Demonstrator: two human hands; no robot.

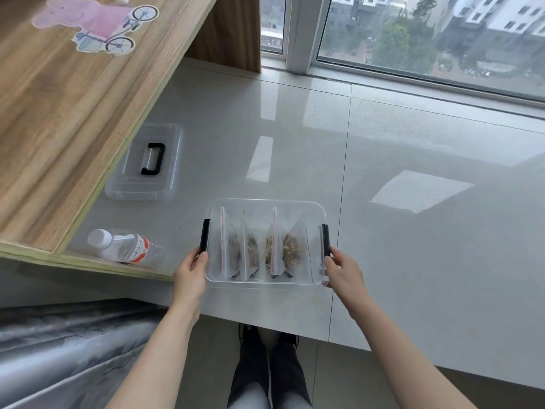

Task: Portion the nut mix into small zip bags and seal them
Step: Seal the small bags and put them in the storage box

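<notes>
A clear plastic box [265,283] with black side clips sits on the pale stone ledge near its front edge. Inside it stand several small zip bags [253,249] holding nut mix, their red-lined zip strips upright. My left hand [190,271] grips the box's left side by the black clip [205,236]. At the box's right side my right hand [342,268] holds the wall just below the other black clip [325,240].
The box's clear lid [146,163] with a black handle lies on the ledge to the left, against a wooden desk [59,113]. A plastic water bottle [124,246] lies beside the desk base. A window [413,33] runs along the back. Grey fabric [59,349] lies lower left.
</notes>
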